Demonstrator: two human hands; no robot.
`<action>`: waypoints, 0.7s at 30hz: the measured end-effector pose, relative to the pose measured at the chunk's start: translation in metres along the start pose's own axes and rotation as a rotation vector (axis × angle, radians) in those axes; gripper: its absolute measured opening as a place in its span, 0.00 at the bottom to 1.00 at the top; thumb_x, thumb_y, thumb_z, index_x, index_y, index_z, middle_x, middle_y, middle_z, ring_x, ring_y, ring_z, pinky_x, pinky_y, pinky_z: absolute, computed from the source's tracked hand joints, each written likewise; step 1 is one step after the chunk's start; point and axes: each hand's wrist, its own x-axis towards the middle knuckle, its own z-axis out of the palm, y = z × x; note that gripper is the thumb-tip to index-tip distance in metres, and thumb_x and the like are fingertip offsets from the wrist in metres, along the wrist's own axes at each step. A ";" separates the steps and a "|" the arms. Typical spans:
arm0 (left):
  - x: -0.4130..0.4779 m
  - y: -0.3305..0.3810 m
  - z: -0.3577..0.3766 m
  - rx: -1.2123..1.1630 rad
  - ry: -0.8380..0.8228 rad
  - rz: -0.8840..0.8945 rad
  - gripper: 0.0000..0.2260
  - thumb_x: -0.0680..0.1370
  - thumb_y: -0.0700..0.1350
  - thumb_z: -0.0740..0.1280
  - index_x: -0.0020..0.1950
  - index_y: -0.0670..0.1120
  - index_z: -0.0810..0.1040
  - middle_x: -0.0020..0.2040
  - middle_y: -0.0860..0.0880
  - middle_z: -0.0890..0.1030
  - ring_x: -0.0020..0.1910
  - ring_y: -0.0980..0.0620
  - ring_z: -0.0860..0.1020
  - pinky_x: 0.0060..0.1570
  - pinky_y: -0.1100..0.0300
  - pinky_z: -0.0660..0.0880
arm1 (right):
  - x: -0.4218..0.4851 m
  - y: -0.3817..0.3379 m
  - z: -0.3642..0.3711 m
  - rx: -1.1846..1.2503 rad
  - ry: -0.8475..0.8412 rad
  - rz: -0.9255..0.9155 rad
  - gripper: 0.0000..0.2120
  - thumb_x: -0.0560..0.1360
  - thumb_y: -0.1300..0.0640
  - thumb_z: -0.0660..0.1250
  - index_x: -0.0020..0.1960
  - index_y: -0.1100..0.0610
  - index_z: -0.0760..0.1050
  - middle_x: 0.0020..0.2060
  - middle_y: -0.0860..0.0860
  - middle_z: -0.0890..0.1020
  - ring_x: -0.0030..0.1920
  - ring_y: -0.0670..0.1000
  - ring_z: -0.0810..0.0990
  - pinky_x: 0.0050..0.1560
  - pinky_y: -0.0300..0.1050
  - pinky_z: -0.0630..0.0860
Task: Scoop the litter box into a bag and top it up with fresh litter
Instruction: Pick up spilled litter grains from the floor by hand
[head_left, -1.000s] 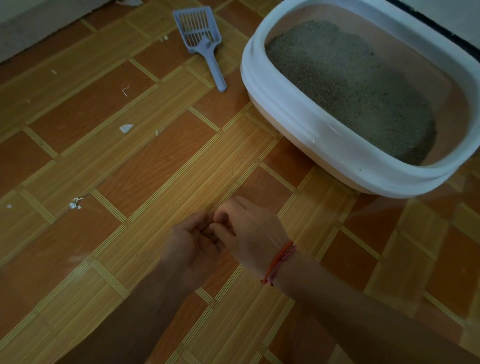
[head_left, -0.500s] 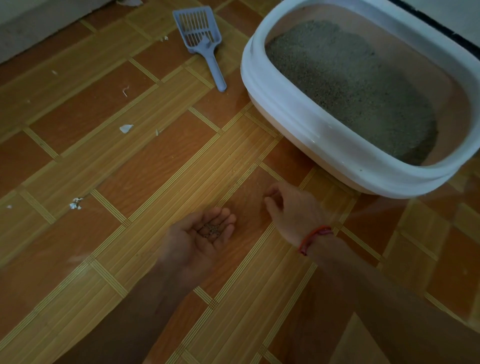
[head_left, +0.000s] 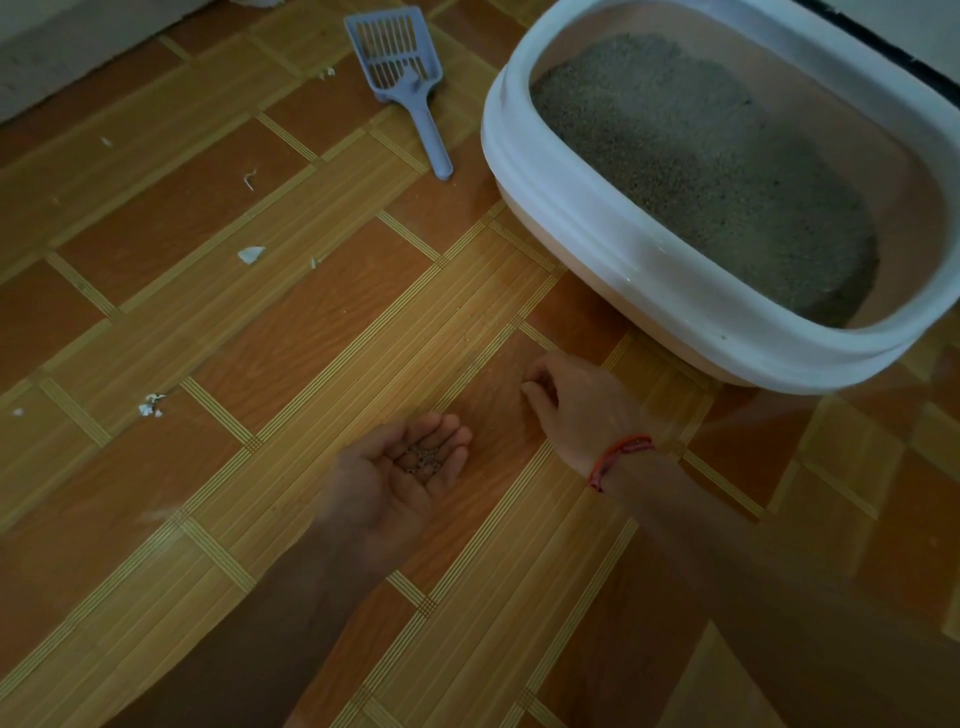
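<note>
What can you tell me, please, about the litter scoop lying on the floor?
The litter scoop looks like pale blue-grey plastic, with a slotted shovel-shaped head and a straight handle. It lies flat on the wood-patterned floor, left of the litter box, handle pointing toward the person. Only the floor touches it.

We see a floor (head_left: 322, 332) of wood-grain printed panels, smooth with a faint sheen. The litter box (head_left: 623, 270) looks like smooth plastic, its white rim softly glossy. The litter (head_left: 701, 156) is grey, grainy and matt. The scoop (head_left: 400, 57) is matt blue-grey plastic, and our wrist band (head_left: 618, 452) looks like red thread
</note>
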 end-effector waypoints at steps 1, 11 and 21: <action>0.000 0.000 0.000 -0.002 0.000 -0.001 0.14 0.81 0.42 0.58 0.48 0.35 0.80 0.48 0.39 0.84 0.48 0.42 0.84 0.49 0.51 0.82 | 0.000 0.000 0.000 -0.013 0.002 -0.008 0.06 0.80 0.50 0.61 0.51 0.50 0.75 0.45 0.46 0.79 0.45 0.47 0.77 0.45 0.45 0.78; -0.001 0.000 0.000 0.005 -0.010 0.001 0.14 0.81 0.42 0.58 0.48 0.35 0.80 0.48 0.39 0.84 0.50 0.42 0.84 0.51 0.51 0.81 | 0.002 -0.008 -0.004 -0.150 -0.040 -0.023 0.09 0.81 0.50 0.55 0.51 0.51 0.73 0.44 0.48 0.78 0.41 0.49 0.77 0.41 0.47 0.78; -0.005 -0.002 -0.001 0.069 -0.053 0.048 0.12 0.74 0.41 0.62 0.47 0.35 0.80 0.45 0.39 0.83 0.45 0.45 0.84 0.49 0.54 0.81 | -0.042 -0.064 -0.007 0.148 -0.009 -0.227 0.07 0.80 0.50 0.59 0.48 0.51 0.73 0.41 0.46 0.78 0.38 0.46 0.76 0.38 0.43 0.76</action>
